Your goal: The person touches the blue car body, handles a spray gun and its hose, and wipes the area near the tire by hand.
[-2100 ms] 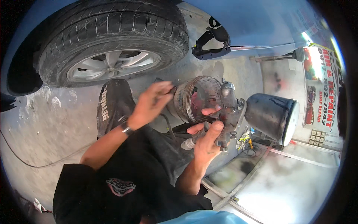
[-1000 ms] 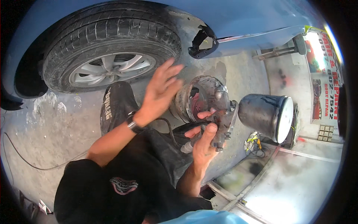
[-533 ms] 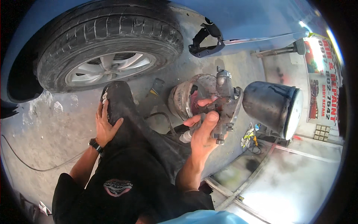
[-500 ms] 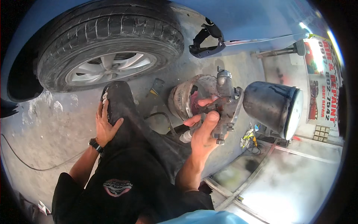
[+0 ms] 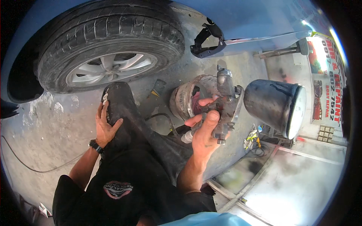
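My right hand (image 5: 205, 132) is wrapped round the handle of a metal spray gun (image 5: 226, 101), whose dark cup with a white end (image 5: 273, 107) lies on its side to the right. A ribbed fitting at the handle's base joins a dark hose (image 5: 166, 116). Behind the hand stands a paint-stained bucket (image 5: 181, 100) with something reddish inside. My left hand (image 5: 107, 128), a black watch on its wrist, rests with fingers apart on the knee of my dark trousers (image 5: 120, 101). Beyond the knee is a car wheel (image 5: 113, 67) with a silver rim.
The blue car body (image 5: 260, 19) spans the top, with a black bracket (image 5: 207, 41) hanging from its lower edge. A scraper-like piece (image 5: 156, 87) lies on the concrete floor (image 5: 45, 147). At right are a framed pale panel (image 5: 290, 180), a crumpled wrapper (image 5: 252, 139) and a printed banner (image 5: 326, 83).
The spray gun and its cup have shifted very slightly left and turned a little in my right hand's hold. My left hand stays on the knee.
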A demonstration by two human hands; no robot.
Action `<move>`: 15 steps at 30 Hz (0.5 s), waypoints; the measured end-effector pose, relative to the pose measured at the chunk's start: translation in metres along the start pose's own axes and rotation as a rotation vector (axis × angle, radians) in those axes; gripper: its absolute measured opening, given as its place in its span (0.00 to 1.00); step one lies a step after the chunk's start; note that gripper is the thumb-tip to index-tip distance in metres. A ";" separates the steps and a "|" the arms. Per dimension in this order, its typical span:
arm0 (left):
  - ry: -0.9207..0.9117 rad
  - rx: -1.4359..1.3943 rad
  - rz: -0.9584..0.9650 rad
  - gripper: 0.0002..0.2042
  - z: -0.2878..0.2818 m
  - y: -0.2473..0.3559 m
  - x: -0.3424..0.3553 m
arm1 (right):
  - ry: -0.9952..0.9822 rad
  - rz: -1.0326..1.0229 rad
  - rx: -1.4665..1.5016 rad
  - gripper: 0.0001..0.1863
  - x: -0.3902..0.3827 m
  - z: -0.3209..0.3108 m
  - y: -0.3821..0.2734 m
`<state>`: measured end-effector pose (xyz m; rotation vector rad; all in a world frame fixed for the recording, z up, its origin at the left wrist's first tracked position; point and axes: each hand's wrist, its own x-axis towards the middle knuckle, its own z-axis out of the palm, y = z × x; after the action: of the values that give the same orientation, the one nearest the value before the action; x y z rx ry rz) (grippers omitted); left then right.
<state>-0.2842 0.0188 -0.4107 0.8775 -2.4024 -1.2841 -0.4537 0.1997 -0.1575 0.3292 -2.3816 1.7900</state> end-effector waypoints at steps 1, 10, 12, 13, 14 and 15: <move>0.032 0.016 0.053 0.41 0.001 0.001 0.001 | 0.001 0.007 -0.002 0.36 0.000 0.000 0.000; -0.176 -0.511 0.409 0.18 0.086 0.164 0.089 | 0.016 0.017 0.052 0.33 -0.012 -0.018 0.003; -0.219 -0.742 0.372 0.21 0.119 0.213 0.110 | 0.023 0.011 0.022 0.33 -0.016 -0.030 0.002; -0.210 -0.785 0.375 0.22 0.131 0.237 0.119 | 0.031 0.009 0.002 0.32 -0.018 -0.036 0.001; -0.198 -0.824 0.376 0.23 0.138 0.257 0.129 | 0.053 0.035 0.022 0.32 -0.021 -0.041 0.002; -0.156 -0.830 0.350 0.24 0.142 0.272 0.142 | 0.058 0.039 0.017 0.32 -0.023 -0.046 0.001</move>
<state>-0.5693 0.1366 -0.2728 0.1157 -1.7057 -1.9810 -0.4322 0.2462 -0.1516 0.2312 -2.3501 1.8121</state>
